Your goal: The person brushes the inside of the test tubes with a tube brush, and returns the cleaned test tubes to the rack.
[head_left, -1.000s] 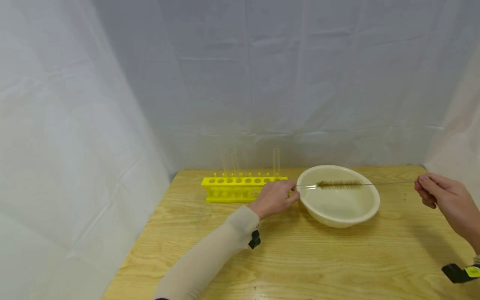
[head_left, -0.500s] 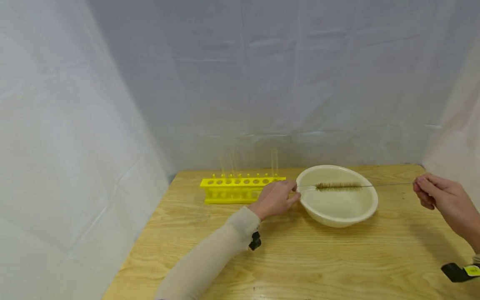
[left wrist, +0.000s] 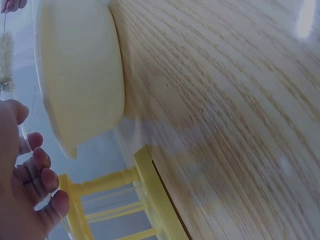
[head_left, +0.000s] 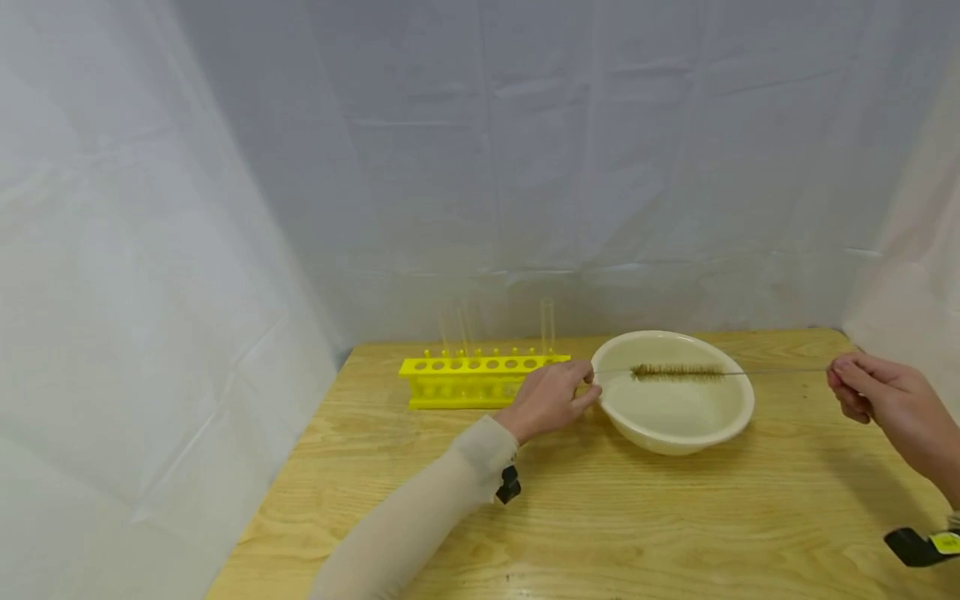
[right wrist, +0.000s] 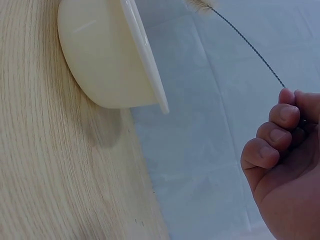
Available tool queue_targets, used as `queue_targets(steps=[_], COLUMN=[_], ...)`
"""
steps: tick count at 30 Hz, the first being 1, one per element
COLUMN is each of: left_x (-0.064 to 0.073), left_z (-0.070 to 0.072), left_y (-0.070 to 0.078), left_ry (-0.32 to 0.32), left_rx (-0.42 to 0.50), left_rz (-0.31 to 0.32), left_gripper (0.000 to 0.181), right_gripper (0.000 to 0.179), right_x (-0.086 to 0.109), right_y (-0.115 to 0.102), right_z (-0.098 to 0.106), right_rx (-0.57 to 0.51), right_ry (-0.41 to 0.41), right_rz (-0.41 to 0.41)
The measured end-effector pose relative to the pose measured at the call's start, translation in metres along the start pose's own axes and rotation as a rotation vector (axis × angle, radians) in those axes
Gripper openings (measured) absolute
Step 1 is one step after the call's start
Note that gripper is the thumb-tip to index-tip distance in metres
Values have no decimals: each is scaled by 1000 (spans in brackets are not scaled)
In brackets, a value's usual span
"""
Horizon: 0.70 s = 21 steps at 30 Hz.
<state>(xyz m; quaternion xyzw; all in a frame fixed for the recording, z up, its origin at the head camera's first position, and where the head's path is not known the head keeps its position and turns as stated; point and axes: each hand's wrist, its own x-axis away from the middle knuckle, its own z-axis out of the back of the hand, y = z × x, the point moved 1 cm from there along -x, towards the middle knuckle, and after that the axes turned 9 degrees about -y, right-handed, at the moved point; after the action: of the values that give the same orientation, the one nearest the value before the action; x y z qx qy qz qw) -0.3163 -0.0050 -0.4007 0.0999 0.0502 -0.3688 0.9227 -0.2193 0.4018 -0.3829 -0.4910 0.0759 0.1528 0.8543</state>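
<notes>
My left hand [head_left: 547, 398] holds a clear glass test tube [left wrist: 23, 134] lying nearly level, its mouth pointing right over the bowl's left rim. At the right, my right hand [head_left: 885, 396] pinches the end of the thin twisted-wire handle [right wrist: 248, 46] of a test tube brush [head_left: 677, 372]. The brown bristles hang over the cream bowl [head_left: 675, 421], outside the glass. In the left wrist view the brush's tip [left wrist: 7, 86] is right at the tube's mouth. Fingers hide much of the tube.
Left of the bowl stands a yellow test tube rack [head_left: 457, 382], its right end behind my left hand. Several clear test tubes [head_left: 548, 325] stand upright in it. Everything is on a wooden table [head_left: 637, 517], with white sheeting [head_left: 525, 167] behind and at both sides.
The head view has shifted very slightly. Both hands, the tube and the brush keep nearly the same places; the glint on the tube has faded.
</notes>
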Motion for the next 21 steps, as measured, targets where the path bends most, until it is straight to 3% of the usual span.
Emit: queue_targets(steps=[6, 12, 21], left_x=[1, 1, 4], left_z=[2, 5, 8], left_y=[3, 5, 5], left_ry=[23, 29, -13], left_rx=[-15, -2, 11], left_rz=[-7, -13, -18], left_gripper=[20, 21, 21], right_gripper=[40, 40, 42], right_x=[-1, -4, -6], right_y=[-5, -10, -14], right_z=[2, 4, 12], right_rx=[77, 85, 114], right_ry=[-22, -55, -96], right_rz=[-39, -36, -103])
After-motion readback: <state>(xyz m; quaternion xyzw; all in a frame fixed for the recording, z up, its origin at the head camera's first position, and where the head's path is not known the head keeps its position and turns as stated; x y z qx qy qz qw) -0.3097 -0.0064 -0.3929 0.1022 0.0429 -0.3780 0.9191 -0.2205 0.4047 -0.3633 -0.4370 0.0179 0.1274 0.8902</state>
